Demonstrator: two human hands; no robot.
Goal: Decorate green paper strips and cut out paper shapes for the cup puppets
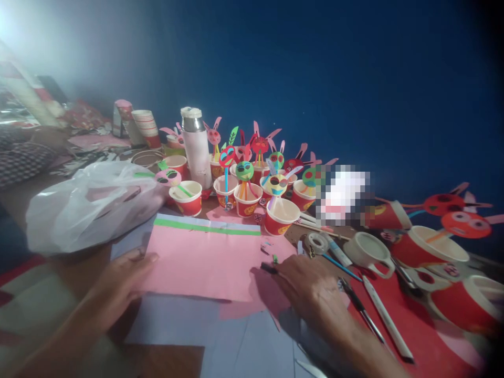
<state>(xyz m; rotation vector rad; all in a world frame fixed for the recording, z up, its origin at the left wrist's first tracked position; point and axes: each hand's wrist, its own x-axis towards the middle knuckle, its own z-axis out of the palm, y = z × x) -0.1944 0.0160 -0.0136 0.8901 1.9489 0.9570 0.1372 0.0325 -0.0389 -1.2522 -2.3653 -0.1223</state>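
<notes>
A pink paper sheet (205, 262) lies in the middle, with green and pale blue strips along its far edge. My left hand (128, 270) grips the sheet's left edge, thumb on top and fingers partly underneath. At the sheet's right side, my right hand (307, 278) is closed around a small dark object (269, 268), too indistinct to name. Beneath the sheet are pale blue papers (177, 325) and more pink paper. Small coloured scraps (268, 248) sit just beyond my right hand.
Red paper cups (281, 216) with paper faces stand behind the sheet, beside a white bottle (196, 152). A plastic bag (90, 205) is at left. Tape (316, 243), a mug (368, 252), pens (362, 307) and a white cutter-like tool (388, 317) lie right.
</notes>
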